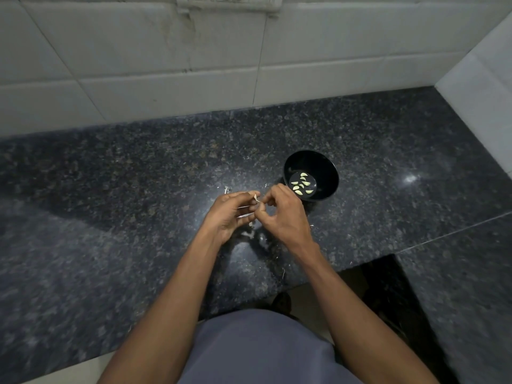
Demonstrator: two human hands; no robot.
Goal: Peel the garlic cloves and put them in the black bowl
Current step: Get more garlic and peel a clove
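On the dark speckled granite counter (116, 206), which runs back to a wall of pale tiles (138, 65), the black bowl (310, 176) serves as the fixed mark for everything else. It stands upright on the stone, round and glossy, with its rim uppermost. In its flat bottom lie the peeled cloves (302, 184), a loose scatter of small pale yellow-green crescents, some touching, none stacked high. Just beside the bowl, on its near-left side, the person's two bare hands meet above the counter. The right hand (282, 214) is the nearer of the two to the bowl, its knuckles overlapping the bowl's near rim in this view; its fingers are curled in, with thumb and forefinger pinching toward the other hand. The left hand (230, 214) sits farther left of the bowl, palm turned partly up, fingers bent and closed around pale material. Between the fingertips of both hands is the garlic clove (256, 199), small and whitish, with thin papery skin hanging from it; how much of the skin is off cannot be told. Below the hands and to the near-left of the bowl, a few white skin scraps (250, 234) lie on the stone, and smaller flecks (227, 189) lie to the bowl's left.
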